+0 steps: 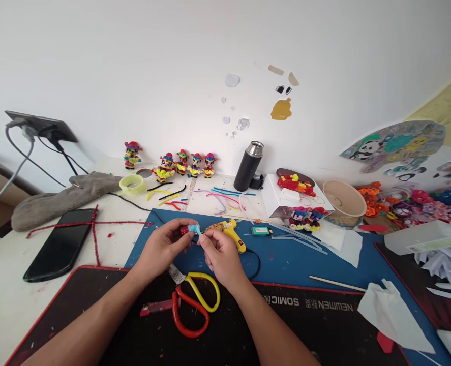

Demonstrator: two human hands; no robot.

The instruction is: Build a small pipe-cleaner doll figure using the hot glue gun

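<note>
My left hand is closed around a small wound pipe-cleaner piece, dark red at one end and light blue at the other. With thumb and finger, my right hand pinches the blue strand at its right side. Behind the right hand lies a yellow hot glue gun, partly hidden. Below both hands rest scissors with one red and one yellow handle, their blades partly covered by my left hand. A dark red-pink tool lies beside them; I cannot make out its kind.
Pipe cleaners lie behind the blue mat. Several small figures stand along the wall near a black thermos. At left are a phone and crossed red pipe cleaners; at right, a bowl and white tissue.
</note>
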